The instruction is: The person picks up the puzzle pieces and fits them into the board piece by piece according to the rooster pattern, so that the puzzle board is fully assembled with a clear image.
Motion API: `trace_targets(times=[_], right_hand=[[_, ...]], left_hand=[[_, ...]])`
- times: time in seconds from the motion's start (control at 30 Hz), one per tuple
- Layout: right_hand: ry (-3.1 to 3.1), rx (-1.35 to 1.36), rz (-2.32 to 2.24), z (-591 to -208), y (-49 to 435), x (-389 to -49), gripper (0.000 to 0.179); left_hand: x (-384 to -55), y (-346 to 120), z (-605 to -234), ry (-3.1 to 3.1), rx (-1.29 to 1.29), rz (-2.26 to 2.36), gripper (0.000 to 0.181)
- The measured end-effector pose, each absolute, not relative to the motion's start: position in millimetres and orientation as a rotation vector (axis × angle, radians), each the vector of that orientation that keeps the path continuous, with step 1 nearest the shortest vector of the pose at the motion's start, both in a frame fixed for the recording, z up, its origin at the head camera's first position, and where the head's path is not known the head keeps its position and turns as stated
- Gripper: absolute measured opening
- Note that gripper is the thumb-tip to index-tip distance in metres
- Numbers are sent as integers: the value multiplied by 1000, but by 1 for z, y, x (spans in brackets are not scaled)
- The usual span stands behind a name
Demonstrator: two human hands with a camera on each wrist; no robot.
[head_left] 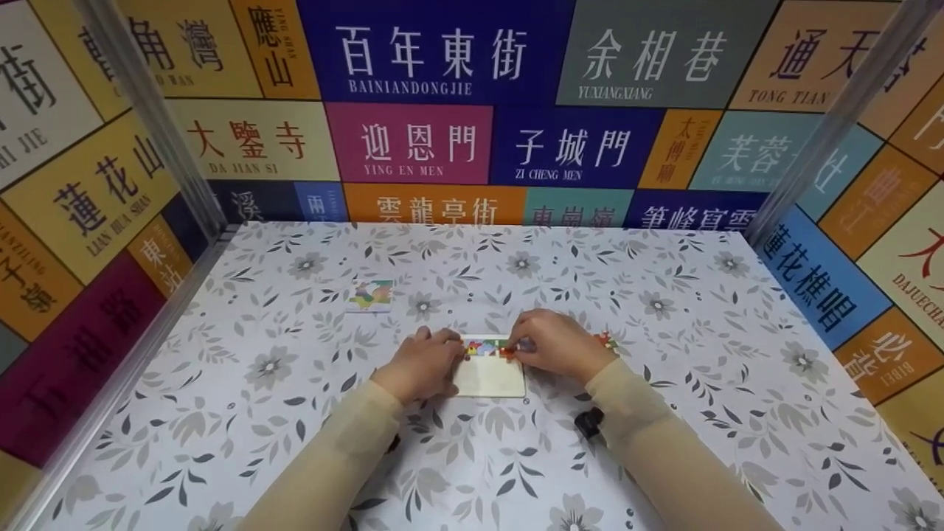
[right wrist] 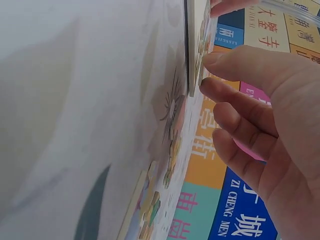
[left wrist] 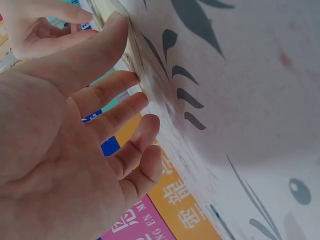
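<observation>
The cream rectangular puzzle board (head_left: 490, 380) lies flat between the hands, its near part bare and a strip of small multicoloured picture pieces (head_left: 483, 348) along its far edge. At the right end of that strip, the thumb and forefinger of the right hand (head_left: 557, 343) appear to pinch a small red-and-orange piece (head_left: 509, 354); its outline is mostly covered, so whether it is seated cannot be told. The left hand (head_left: 426, 363) holds the board's left side, thumb and fingers set apart along the edge.

The step looks like fitting this piece into the row. It would go best with the left hand bracing the board against sideways push, the piece kept level, its outer side squared to the border, then pressed straight down rather than slid, so its neighbours do not lift.

Right of the board, partly behind the right hand, loose colourful pieces (head_left: 607, 339) lie on the white, grey-floral table (head_left: 221, 413). Farther off to the left lies a square, brightly printed picture (head_left: 371, 296).
</observation>
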State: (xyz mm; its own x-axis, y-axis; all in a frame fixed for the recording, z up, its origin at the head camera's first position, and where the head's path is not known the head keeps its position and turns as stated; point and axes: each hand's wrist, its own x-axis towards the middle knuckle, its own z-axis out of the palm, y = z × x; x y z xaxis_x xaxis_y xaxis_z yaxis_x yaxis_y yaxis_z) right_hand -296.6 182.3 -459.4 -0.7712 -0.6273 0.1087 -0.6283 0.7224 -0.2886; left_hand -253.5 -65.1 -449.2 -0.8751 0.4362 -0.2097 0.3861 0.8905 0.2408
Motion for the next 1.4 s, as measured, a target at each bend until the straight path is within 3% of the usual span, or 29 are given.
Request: trace_targets(times=[1.4], right_hand=[[-2944,1038,533,-460,180,-295,14]], left_hand=[[-255,-64,-450,2811,654,258,49]])
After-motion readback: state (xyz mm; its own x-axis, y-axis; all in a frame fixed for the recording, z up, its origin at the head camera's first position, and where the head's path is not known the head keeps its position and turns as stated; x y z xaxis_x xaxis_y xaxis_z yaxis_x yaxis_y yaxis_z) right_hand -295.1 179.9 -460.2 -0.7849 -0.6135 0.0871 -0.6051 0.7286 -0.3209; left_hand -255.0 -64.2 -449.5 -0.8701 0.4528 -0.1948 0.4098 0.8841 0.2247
